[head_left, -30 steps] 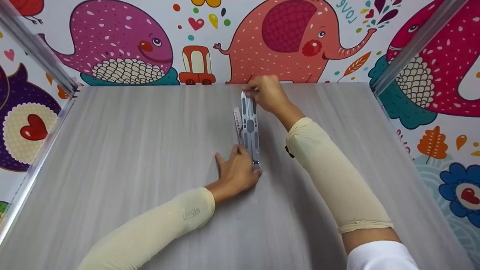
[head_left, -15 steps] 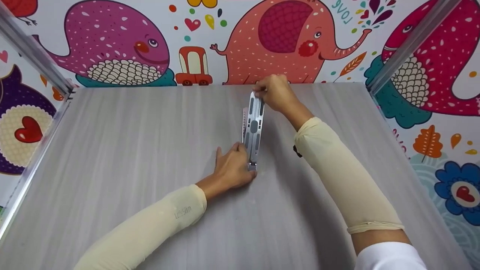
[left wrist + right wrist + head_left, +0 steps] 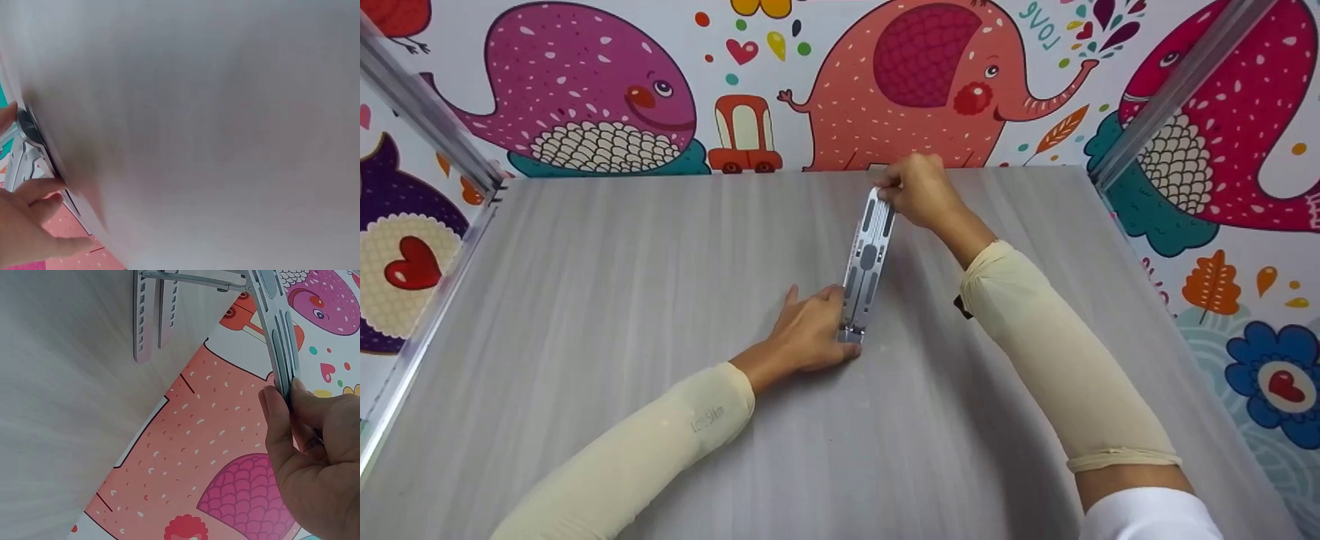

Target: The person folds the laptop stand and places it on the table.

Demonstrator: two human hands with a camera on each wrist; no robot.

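Observation:
A silver folding laptop stand [image 3: 868, 259] with grey pads leans upright over the table, its top tipped to the right. My left hand [image 3: 808, 335] grips its near lower end, thumb on one side and fingers on the other. At the upper end, my right hand [image 3: 924, 193] pinches the tips of the folded-together arms. In the right wrist view the stand's arms [image 3: 275, 332] rise apart from its notched base bars [image 3: 143, 320], joined by a thin strut [image 3: 194, 279]. The left wrist view shows only part of the stand [image 3: 28, 132] beside the fingers.
A light grey wood-grain table [image 3: 622, 300] spreads beneath both hands. Behind it stands a wall with printed cartoon animals [image 3: 600, 90]. Metal posts [image 3: 1177, 105] rise at both back corners, and a metal rail [image 3: 416, 360] runs along the left edge.
My right hand has carried the stand's top rightward, while my left hand has moved slightly left with the lower end. The stand now slants more, and its notched bar is mostly hidden in the head view.

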